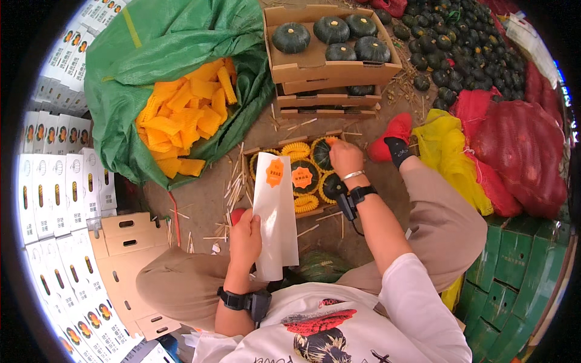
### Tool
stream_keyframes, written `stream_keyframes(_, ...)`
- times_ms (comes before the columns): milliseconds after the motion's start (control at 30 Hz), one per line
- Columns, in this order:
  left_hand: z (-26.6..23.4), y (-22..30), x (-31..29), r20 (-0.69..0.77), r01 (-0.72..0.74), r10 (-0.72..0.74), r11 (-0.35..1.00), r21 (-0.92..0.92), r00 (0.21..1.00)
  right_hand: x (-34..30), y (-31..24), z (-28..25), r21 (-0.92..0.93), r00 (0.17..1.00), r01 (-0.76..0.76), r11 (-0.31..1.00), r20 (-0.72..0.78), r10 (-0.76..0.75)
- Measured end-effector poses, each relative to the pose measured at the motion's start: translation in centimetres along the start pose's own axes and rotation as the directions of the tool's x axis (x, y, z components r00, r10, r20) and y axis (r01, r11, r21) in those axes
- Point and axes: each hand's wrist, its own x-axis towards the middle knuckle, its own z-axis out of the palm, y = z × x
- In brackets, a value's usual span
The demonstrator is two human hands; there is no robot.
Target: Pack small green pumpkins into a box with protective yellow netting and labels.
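My left hand (245,237) grips the edge of a long white sticker sheet (277,224), which carries an orange scalloped sticker (275,172) near its top. The sheet hangs over the left side of an open cardboard box (315,212) on the ground. Inside the box lie dark green pumpkins, wrapped round with yellow foam netting (296,150). The middle pumpkin bears an orange sticker (301,177). My right hand (347,158) is closed, its fingertips against the far-right pumpkin (322,155). A bit of orange sticker (331,140) shows at those fingertips, mostly hidden by them.
Beyond the box, stacked cartons (333,75) hold more pumpkins. A green sack (175,36) of yellow foam nets (187,112) stands far left. White printed boxes (57,181) line the left. Loose pumpkins (460,48), red mesh sacks (514,151) and green crates (508,266) fill the right.
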Motion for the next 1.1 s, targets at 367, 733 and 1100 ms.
stream_keyframes(367,1.2,-0.3,1.1,0.101,0.234,-0.212,0.844,-0.484,0.972,-1.4,-1.2,2.1,0.063,0.994,0.089,0.994,0.058,-0.093)
stream_keyframes(733,0.2,0.8,-0.2,0.285,0.228,0.023,0.54,-0.81,0.958,-7.8,-12.6,-11.7,0.586,0.953,0.302,0.752,-0.154,-0.263)
stream_keyframes(1100,-0.1,0.5,-2.1,0.181,-0.153,0.282,0.843,-0.516,0.942,-10.1,-12.0,-12.8,0.835,0.946,0.041,0.548,0.143,-0.29)
